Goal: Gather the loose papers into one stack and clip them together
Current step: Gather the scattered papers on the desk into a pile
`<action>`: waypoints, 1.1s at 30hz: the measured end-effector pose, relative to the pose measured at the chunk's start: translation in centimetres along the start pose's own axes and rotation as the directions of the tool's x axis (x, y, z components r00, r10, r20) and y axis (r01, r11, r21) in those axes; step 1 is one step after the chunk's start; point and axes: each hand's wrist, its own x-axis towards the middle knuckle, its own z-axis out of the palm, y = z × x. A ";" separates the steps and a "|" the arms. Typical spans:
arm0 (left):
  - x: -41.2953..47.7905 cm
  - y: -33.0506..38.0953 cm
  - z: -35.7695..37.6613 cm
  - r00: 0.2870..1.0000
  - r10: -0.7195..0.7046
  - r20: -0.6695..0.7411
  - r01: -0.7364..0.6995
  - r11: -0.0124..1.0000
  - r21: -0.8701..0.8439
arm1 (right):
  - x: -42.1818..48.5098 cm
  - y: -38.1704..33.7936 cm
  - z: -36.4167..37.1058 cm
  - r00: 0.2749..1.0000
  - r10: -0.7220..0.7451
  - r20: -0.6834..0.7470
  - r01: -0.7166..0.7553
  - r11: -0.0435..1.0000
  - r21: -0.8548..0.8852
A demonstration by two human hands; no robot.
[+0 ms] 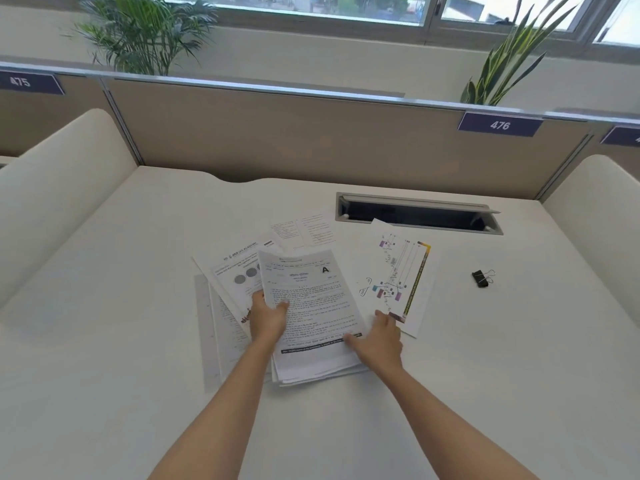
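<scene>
Loose printed papers lie spread on the white desk. A text sheet marked "A" tops a small pile at the centre. My left hand grips that pile's left edge, thumb on top. Under it to the left lie a sheet with grey circles and more pages. My right hand lies with fingers spread, thumb on the "A" sheet's lower right corner and fingertips on a colourful diagram sheet. A further text sheet lies behind. A black binder clip sits alone to the right.
A recessed cable tray with an open lid is set into the desk behind the papers. Beige partition panels and padded side dividers enclose the desk. Potted plants stand beyond the partition.
</scene>
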 end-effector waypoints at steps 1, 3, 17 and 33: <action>0.0 0.1 0.4 1.000 -0.008 -0.016 0.010 0.991 0.130 | 0.0 -0.1 0.1 1.000 -0.010 0.000 0.010 1.000 -0.016; -0.3 0.3 1.1 0.999 -0.052 -0.002 0.050 0.937 0.346 | 0.0 -0.2 0.3 1.000 -0.030 0.001 0.030 0.999 -0.038; 0.4 -0.3 0.9 0.996 -0.088 0.029 0.079 0.971 0.225 | 1.1 -1.3 -0.4 0.994 0.084 0.074 -0.085 0.996 0.010; 1.8 -0.4 -1.1 0.917 -0.243 -0.316 0.325 0.915 0.240 | 1.2 -1.9 0.4 0.994 0.090 0.062 -0.087 0.995 -0.046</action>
